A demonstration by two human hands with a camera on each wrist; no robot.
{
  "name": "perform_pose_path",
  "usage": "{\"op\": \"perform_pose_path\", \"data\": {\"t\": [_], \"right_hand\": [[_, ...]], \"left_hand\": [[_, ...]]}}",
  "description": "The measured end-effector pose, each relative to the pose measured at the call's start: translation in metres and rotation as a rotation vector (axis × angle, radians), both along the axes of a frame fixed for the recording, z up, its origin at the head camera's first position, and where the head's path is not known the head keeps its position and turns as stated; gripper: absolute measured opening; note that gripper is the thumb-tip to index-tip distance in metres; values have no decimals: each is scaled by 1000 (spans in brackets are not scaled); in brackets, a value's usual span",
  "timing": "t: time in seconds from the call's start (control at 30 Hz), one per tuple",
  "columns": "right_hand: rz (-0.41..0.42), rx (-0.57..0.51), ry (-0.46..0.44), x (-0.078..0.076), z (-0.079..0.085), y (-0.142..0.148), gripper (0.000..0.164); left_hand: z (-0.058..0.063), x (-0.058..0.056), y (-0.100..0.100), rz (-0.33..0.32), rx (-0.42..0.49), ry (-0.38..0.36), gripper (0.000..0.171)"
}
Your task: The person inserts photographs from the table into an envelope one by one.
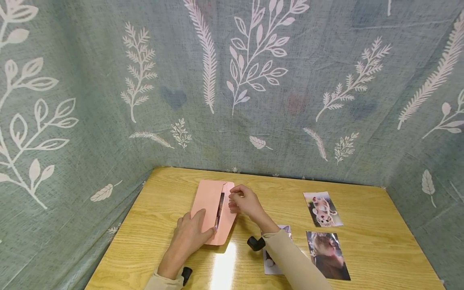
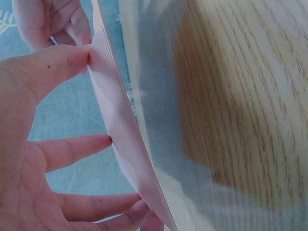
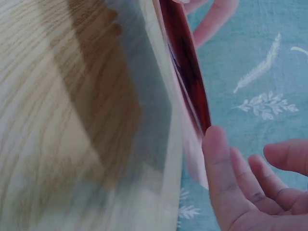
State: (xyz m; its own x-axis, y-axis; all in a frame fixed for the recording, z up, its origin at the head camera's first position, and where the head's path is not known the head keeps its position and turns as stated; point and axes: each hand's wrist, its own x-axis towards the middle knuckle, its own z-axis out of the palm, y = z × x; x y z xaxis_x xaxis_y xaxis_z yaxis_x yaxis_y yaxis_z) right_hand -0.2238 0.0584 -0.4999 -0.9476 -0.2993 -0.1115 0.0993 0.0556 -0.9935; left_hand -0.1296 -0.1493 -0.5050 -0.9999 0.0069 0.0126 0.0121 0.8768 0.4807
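Left hand (image 1: 190,233), spread, and right hand (image 1: 249,204), pinching or not I cannot tell, meet over the wooden counter (image 1: 168,187), touching a pink envelope (image 1: 208,198). The right sleeve (image 1: 297,259) partly hides one photo (image 1: 269,266); inside the envelope, only a dark sliver of picture (image 1: 220,207) shows.

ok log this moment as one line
left hand: resting on pink envelope | right hand: at its flap | inside: photo partly visible | table: three photos right of envelope
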Motion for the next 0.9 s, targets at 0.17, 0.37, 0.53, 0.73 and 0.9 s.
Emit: {"op": "perform_pose_path", "data": {"t": [0.17, 0.37, 0.53, 0.73, 0.9], "right_hand": [[28, 66, 81, 3, 8, 14, 29], [19, 207, 239, 6, 16, 39, 24], [-30, 307, 313, 13, 26, 62, 20], [-53, 385, 336, 25, 35, 89, 23], [-78, 443, 386, 36, 37, 112, 24]], "left_hand": [[-1, 0, -1, -6, -1, 11, 71], [-1, 1, -1, -14, 11, 17, 70], [-2, 2, -2, -22, 10, 36, 69], [-2, 2, -3, -19, 10, 37, 69], [-2, 2, -3, -21, 17, 37, 70]]}}
